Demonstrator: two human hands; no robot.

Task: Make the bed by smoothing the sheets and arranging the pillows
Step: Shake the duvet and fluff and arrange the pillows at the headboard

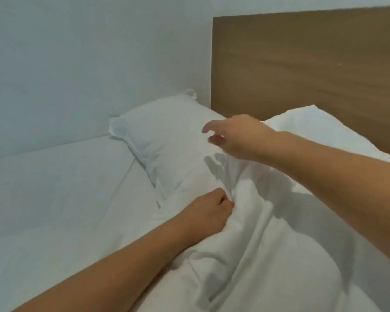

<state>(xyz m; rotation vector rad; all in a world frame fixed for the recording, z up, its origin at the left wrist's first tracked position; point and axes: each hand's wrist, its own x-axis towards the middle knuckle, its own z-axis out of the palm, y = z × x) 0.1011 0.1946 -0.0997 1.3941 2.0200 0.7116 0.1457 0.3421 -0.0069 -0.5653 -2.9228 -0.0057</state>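
A: Where are we on the bed [54, 199]?

B: Partway, I'd say. The fitted sheet on the wall side lies flat, but the duvet [268, 233] is bunched at centre, not yet smoothed. One pillow [167, 136] sits against the wall by the headboard [313, 64]; another [313, 124] is half buried.

A: Hands?

B: My left hand [212, 210] grips a duvet fold, fingers curled tight. My right hand [236, 136] hovers over the pillow, fingers loose, holding nothing.
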